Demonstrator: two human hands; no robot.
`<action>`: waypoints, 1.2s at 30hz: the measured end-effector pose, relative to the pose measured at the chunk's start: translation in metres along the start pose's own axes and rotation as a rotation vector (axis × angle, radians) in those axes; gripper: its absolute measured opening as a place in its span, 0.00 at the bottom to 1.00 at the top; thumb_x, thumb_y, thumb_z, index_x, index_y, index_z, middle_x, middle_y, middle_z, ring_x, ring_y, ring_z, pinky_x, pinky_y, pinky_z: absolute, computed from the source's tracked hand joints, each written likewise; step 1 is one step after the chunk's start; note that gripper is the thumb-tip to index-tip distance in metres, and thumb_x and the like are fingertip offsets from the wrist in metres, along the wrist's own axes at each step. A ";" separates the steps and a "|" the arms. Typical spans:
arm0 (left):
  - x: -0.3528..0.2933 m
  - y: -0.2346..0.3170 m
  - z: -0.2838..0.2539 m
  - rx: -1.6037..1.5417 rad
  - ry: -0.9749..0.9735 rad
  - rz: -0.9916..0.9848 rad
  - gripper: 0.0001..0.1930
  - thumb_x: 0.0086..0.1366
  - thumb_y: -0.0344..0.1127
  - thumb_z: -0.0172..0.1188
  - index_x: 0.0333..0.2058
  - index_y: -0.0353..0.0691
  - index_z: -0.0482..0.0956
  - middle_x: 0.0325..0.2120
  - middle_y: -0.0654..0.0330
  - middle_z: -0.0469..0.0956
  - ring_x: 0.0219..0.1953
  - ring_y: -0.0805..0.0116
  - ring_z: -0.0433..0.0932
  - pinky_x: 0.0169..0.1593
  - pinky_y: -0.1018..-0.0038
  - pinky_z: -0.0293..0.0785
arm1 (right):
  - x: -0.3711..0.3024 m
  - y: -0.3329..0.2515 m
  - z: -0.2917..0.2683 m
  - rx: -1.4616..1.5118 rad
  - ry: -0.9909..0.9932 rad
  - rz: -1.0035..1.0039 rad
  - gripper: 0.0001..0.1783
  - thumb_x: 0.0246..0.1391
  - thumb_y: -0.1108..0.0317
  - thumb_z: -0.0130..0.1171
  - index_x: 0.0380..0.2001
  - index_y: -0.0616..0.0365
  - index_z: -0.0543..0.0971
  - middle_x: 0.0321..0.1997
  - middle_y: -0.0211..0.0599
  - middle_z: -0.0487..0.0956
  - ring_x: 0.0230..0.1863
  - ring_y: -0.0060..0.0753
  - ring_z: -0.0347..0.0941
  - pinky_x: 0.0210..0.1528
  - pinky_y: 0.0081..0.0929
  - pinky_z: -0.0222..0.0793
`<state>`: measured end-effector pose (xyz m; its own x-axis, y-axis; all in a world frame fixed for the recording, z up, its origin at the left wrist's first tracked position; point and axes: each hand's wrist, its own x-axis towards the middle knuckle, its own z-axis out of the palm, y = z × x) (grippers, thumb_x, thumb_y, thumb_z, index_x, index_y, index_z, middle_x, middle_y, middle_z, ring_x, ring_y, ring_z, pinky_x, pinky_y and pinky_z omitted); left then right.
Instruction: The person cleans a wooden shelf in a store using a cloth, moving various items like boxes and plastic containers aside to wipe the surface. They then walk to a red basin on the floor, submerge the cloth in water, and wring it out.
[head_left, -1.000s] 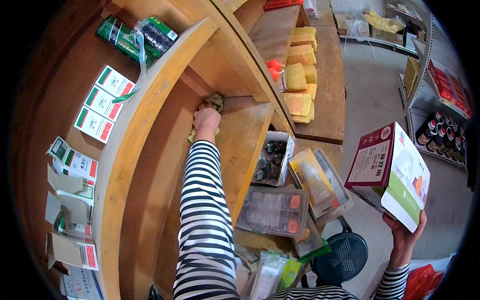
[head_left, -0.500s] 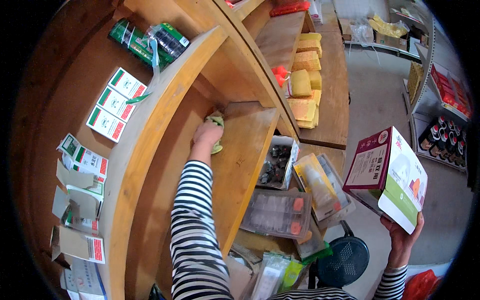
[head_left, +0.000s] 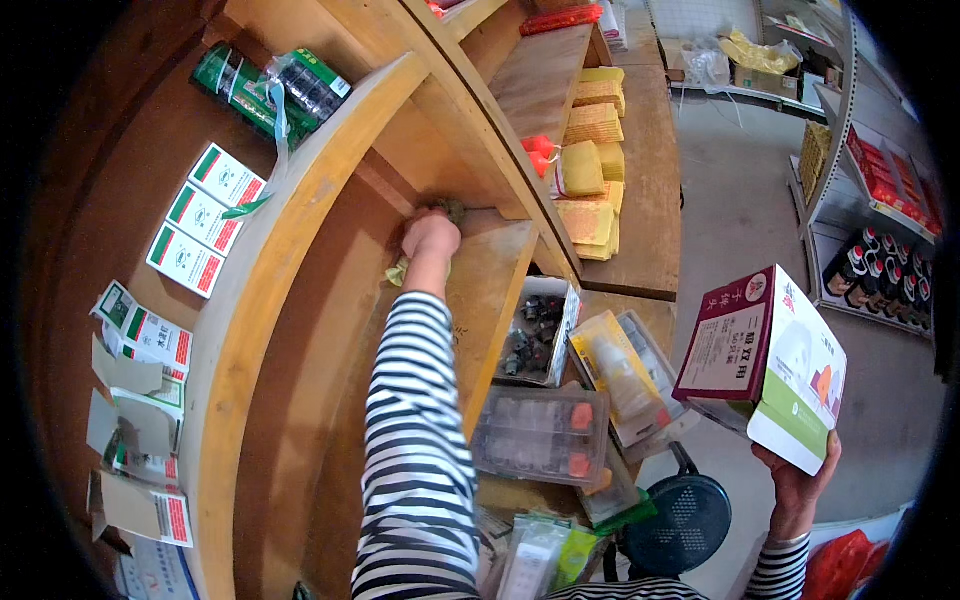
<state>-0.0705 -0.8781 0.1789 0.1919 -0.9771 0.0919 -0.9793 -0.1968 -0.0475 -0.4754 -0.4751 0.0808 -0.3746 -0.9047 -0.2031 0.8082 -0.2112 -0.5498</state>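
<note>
My left hand [head_left: 432,236] presses a crumpled yellow-green cloth [head_left: 397,272] into the far back corner of a wooden shelf [head_left: 490,285]. The fingers are closed over the cloth and partly hidden by the back of the hand. Out to the right, my right hand [head_left: 800,482] grips the lower end of a cardboard box [head_left: 768,360], tilted in the air. The box is maroon on one side and white and green on the other, and a flap hangs at its lower end.
On the upper shelf [head_left: 225,420] stand small white boxes [head_left: 207,213], opened cartons [head_left: 140,430] and green-wrapped rolls [head_left: 240,88]. Beside the lower shelf lie a carton of metal parts [head_left: 540,330] and a plastic case [head_left: 540,430]. A dark stool [head_left: 680,525] stands below.
My left hand has pushed the cloth slightly farther into the back corner. The whole view has shifted a little; the box stays in my right hand.
</note>
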 end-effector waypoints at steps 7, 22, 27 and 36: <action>-0.029 -0.002 -0.002 0.052 0.074 0.401 0.17 0.56 0.32 0.45 0.43 0.53 0.74 0.46 0.56 0.68 0.50 0.55 0.66 0.48 0.59 0.66 | 0.000 0.003 0.002 -0.005 0.008 0.009 0.33 0.49 0.48 0.48 0.54 0.57 0.61 0.53 0.42 0.67 0.51 0.39 0.67 0.49 0.36 0.67; -0.065 0.017 -0.013 -0.106 0.063 0.439 0.20 0.53 0.28 0.45 0.43 0.56 0.74 0.43 0.58 0.68 0.48 0.57 0.66 0.48 0.62 0.66 | -0.010 0.012 0.015 0.002 0.087 0.048 0.38 0.46 0.46 0.50 0.56 0.58 0.57 0.51 0.47 0.68 0.45 0.45 0.71 0.35 0.42 0.75; -0.089 0.019 -0.004 -0.214 0.158 0.617 0.18 0.54 0.27 0.45 0.41 0.55 0.75 0.40 0.59 0.68 0.46 0.57 0.66 0.47 0.63 0.67 | -0.014 0.006 0.025 -0.046 -0.027 0.071 0.39 0.47 0.45 0.48 0.57 0.58 0.56 0.52 0.48 0.66 0.46 0.47 0.70 0.37 0.46 0.74; -0.057 0.025 0.013 -0.466 0.268 0.639 0.16 0.50 0.24 0.46 0.33 0.50 0.80 0.36 0.59 0.74 0.41 0.55 0.69 0.45 0.67 0.66 | -0.032 -0.001 0.027 -0.088 -0.012 0.059 0.41 0.45 0.43 0.49 0.58 0.55 0.54 0.55 0.48 0.63 0.51 0.50 0.66 0.41 0.51 0.71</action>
<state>-0.1047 -0.8288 0.1596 -0.3735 -0.8253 0.4235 -0.8320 0.4999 0.2404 -0.4525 -0.4557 0.1097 -0.3220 -0.9190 -0.2277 0.7854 -0.1251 -0.6062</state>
